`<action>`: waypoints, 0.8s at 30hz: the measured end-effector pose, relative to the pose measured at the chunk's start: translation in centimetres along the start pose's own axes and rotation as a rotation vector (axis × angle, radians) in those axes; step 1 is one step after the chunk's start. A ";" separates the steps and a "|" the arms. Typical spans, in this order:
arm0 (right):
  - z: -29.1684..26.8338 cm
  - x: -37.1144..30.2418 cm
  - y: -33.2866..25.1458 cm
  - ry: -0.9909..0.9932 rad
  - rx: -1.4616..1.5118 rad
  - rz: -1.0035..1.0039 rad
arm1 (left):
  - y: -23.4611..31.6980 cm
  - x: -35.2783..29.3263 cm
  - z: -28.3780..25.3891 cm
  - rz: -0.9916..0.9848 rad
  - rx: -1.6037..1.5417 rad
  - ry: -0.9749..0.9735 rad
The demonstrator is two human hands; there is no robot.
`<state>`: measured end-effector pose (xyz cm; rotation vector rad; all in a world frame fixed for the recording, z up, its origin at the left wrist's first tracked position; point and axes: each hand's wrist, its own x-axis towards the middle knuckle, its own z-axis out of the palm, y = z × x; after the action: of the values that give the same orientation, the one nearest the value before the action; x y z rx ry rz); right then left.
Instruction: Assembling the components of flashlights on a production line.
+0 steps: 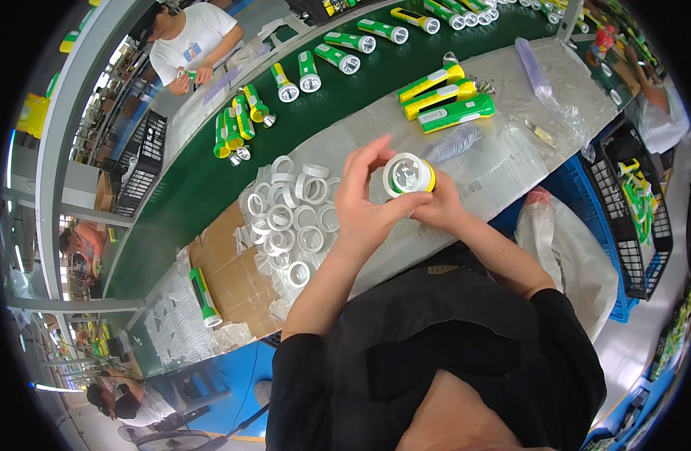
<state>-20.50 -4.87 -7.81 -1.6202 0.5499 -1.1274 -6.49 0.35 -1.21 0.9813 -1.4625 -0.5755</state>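
A yellow-and-green flashlight point(433, 177) is in front of me with its clear lens facing up. My right hand point(445, 201) wraps round its body, which is mostly hidden. A white ring point(388, 179) sits at the rim of its head. My left hand point(363, 201) closes on this ring from the left, thumb along the near edge and fingers curled at the far side. Left of my left hand lies a heap of loose white rings point(285, 214). Beyond my right hand, several flashlights point(456, 113) lie side by side on the plastic-covered bench, with small reflector parts beside them.
A green conveyor belt point(233, 174) carries rows of flashlights point(338, 59). One green flashlight point(205, 298) lies by the cardboard point(236, 263). A purple plastic sleeve bundle point(533, 69) rests at the right. Black crates point(633, 218) and a white sack point(567, 252) stand beside me. A co-worker point(195, 45) works across the belt.
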 end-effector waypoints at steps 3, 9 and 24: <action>-0.3 0.1 -0.4 -0.025 -0.022 0.093 | -0.3 0.4 -0.4 0.039 -0.230 0.297; -0.7 -0.1 0.8 -0.069 0.049 -0.104 | -5.1 -2.7 -4.2 0.018 0.873 -0.077; 0.3 3.1 -1.7 -0.171 -0.070 -0.186 | -0.5 -1.1 -4.8 0.287 0.502 -0.183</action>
<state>-19.16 -6.65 -5.02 -1.8382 0.3353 -1.1004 -1.82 1.95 -1.49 1.0919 -1.9253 -0.0851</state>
